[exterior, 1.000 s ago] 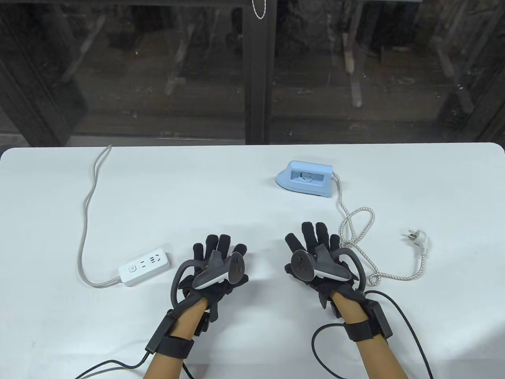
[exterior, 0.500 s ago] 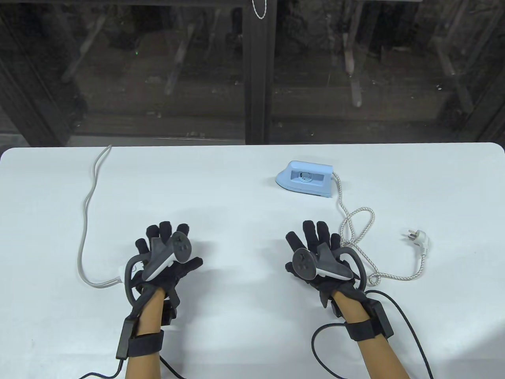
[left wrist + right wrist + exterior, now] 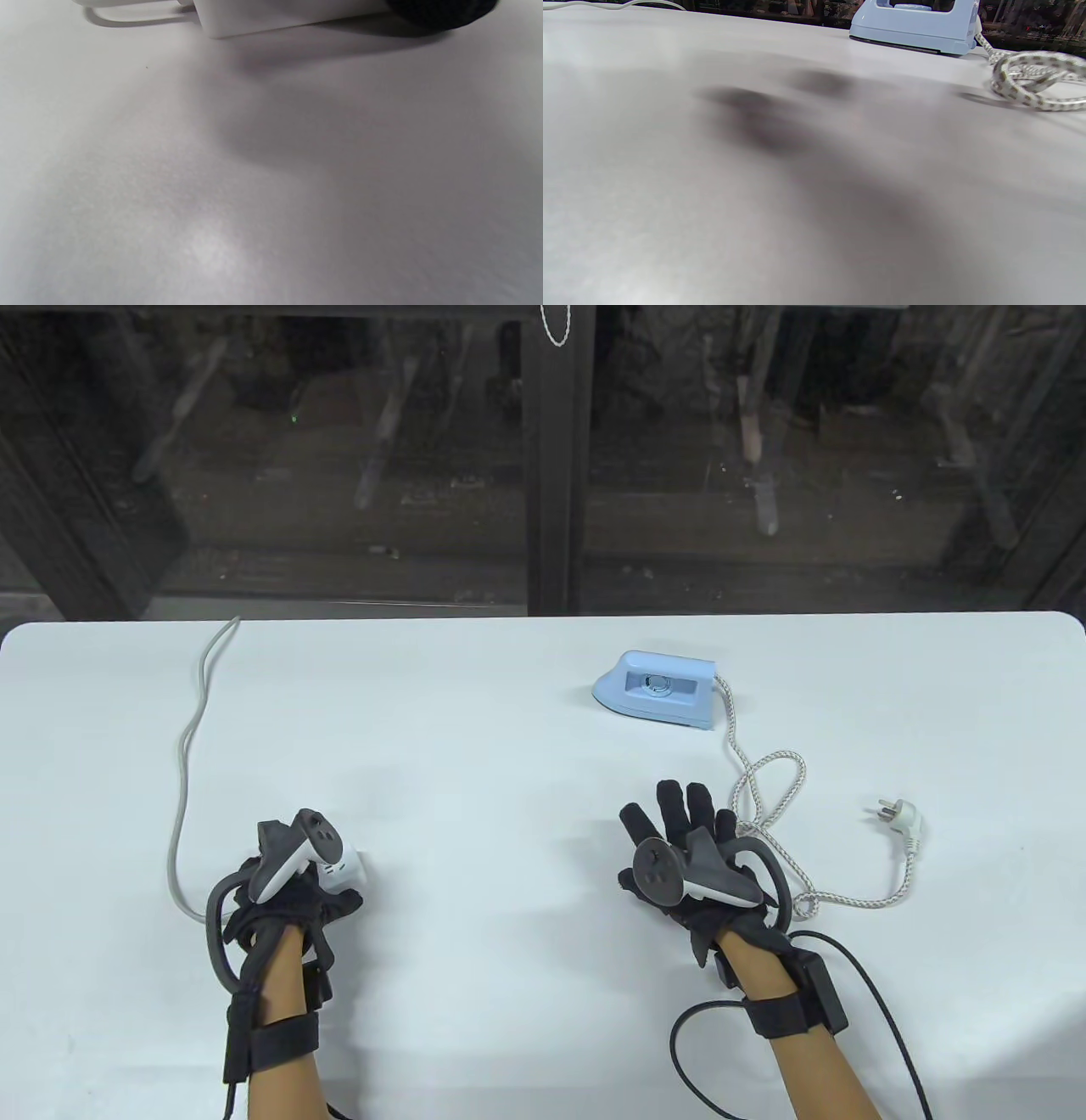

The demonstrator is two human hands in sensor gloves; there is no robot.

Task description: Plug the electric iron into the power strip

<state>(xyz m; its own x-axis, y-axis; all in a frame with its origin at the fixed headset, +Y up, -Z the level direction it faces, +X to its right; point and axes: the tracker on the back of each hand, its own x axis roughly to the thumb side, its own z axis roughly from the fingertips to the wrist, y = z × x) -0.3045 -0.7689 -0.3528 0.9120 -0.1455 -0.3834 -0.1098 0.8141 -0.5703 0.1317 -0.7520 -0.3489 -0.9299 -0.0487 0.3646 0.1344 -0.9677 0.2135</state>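
Note:
A white power strip [image 3: 349, 872] lies at the table's front left; only its right end shows. My left hand [image 3: 293, 899] lies over it with the fingers curled around it. In the left wrist view a gloved fingertip [image 3: 441, 10] touches the near side of the power strip [image 3: 275, 17]. A light blue iron [image 3: 657, 691] stands at the back right and also shows in the right wrist view [image 3: 912, 27]. Its braided cord [image 3: 768, 789] loops to a white plug [image 3: 899, 817] lying free at the right. My right hand [image 3: 679, 823] is open and empty, left of the cord loop.
The strip's grey cable [image 3: 182, 780] runs from the strip up the left side and off the table's back edge. The white table [image 3: 509, 729] ends at a dark window wall behind. Black glove cables [image 3: 857, 984] trail near the front right edge.
My left hand has moved left from the table's middle onto the power strip and curled over it. My right hand has barely moved.

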